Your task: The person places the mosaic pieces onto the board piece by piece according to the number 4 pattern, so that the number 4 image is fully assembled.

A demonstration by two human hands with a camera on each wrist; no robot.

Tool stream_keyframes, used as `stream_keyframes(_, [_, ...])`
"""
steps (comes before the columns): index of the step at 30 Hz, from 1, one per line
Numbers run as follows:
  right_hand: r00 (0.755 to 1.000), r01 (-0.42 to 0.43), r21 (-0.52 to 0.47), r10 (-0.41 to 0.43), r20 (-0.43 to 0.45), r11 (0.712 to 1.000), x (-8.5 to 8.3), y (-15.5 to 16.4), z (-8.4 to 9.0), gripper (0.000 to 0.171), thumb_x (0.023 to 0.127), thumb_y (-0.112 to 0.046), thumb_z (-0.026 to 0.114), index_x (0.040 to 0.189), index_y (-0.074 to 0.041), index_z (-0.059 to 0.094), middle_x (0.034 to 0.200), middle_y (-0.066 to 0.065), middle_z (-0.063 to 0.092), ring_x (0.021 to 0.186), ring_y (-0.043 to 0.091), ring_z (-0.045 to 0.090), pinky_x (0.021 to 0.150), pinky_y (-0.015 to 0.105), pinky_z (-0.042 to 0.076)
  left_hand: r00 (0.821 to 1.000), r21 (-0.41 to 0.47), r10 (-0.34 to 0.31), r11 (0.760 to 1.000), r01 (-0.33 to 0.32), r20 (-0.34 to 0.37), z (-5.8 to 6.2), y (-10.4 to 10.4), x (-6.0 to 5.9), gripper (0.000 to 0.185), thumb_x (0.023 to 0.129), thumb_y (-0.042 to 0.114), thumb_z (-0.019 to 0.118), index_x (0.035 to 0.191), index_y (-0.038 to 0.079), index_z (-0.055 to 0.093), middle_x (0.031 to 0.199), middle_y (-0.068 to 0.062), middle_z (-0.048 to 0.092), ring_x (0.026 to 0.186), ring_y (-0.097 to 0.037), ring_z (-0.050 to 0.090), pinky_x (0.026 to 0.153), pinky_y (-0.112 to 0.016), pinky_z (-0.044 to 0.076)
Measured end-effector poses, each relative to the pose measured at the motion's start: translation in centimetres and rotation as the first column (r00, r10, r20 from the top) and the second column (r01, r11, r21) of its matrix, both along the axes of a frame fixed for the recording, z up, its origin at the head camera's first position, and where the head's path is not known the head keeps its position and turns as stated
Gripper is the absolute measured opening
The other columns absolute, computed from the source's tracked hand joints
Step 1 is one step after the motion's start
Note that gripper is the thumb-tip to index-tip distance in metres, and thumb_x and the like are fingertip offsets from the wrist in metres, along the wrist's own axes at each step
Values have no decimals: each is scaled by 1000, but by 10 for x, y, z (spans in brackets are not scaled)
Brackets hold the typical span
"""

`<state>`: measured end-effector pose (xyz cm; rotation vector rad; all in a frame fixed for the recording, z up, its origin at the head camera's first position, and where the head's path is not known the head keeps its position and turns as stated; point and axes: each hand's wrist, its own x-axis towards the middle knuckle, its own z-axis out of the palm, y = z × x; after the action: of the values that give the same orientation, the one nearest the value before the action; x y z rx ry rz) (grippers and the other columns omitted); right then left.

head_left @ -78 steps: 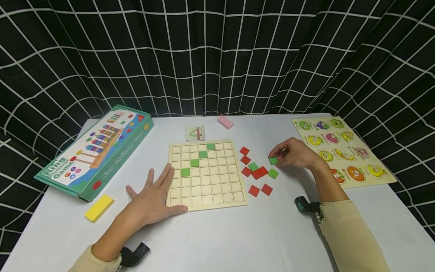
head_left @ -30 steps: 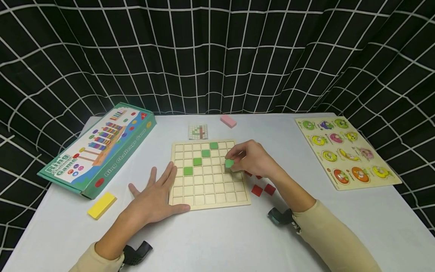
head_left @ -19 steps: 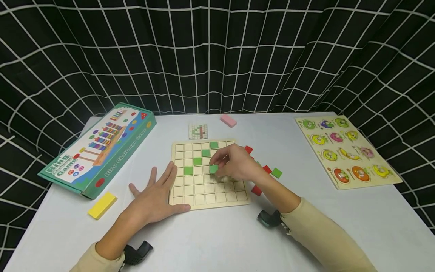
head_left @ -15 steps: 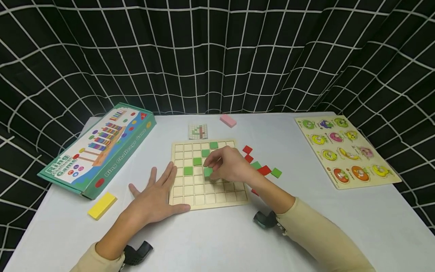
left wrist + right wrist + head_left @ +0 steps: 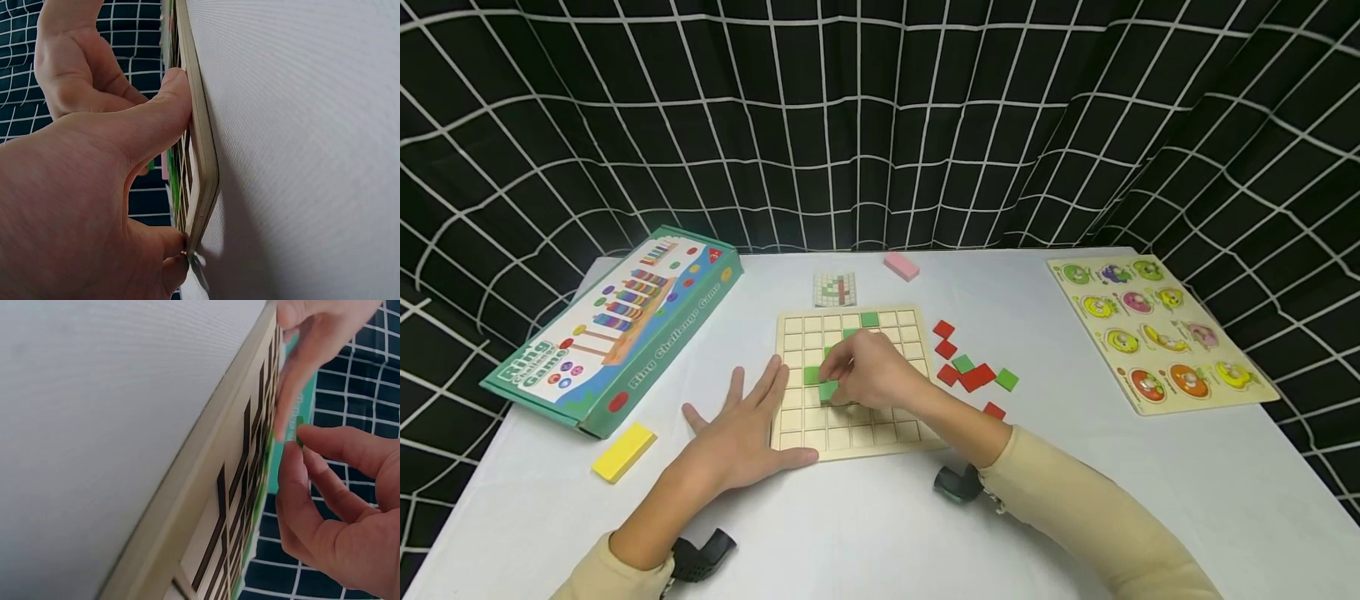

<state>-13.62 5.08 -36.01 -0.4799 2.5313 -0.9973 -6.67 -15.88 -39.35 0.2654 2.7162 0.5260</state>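
A wooden grid board (image 5: 880, 436) lies flat on the white table, with several green tiles (image 5: 812, 376) set along a diagonal of its squares. My left hand (image 5: 737, 437) rests at the board's left side, fingers spread, the thumb on the front edge; the left wrist view shows the thumb (image 5: 165, 106) on the rim. Over the left middle of the board, my right hand (image 5: 872, 371) pinches a green square tile (image 5: 827, 392) just in front of the diagonal. Between thumb and finger, the pinched tile (image 5: 300, 430) stands off the board face in the right wrist view.
Loose red tiles (image 5: 976, 377) and green tiles (image 5: 1007, 379) lie right of the board. Behind it are a small pattern card (image 5: 834, 289) and a pink block (image 5: 901, 266). A game box (image 5: 617, 325) and yellow block (image 5: 624, 452) are left, a fruit puzzle board (image 5: 1157, 337) right.
My right hand picked up the green tile from the loose pile and has carried it left across the board to beside the diagonal. The left hand has stayed at the board's edge.
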Motion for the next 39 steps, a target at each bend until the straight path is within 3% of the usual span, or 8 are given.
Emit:
stream_keyframes(22, [1000, -27, 82, 26, 12, 996, -6, -22, -9, 28, 73, 4, 88, 92, -15, 83, 86, -2, 75, 84, 11, 63, 75, 23, 53, 1000, -2, -8, 1000, 8, -3, 1, 0, 2, 126, 79, 81, 68, 169, 15, 9, 178, -2, 0, 158, -54, -3, 92, -97, -4])
stream_keyframes(39, [998, -41, 113, 45, -34, 993, -4, -28, -8, 30, 69, 7, 88, 89, -15, 83, 78, -6, 72, 82, 12, 63, 73, 23, 53, 1000, 8, -1, 1000, 1, 4, 2, 0, 2, 126, 79, 81, 69, 169, 15, 9, 178, -2, 0, 158, -54, -3, 92, -97, -7])
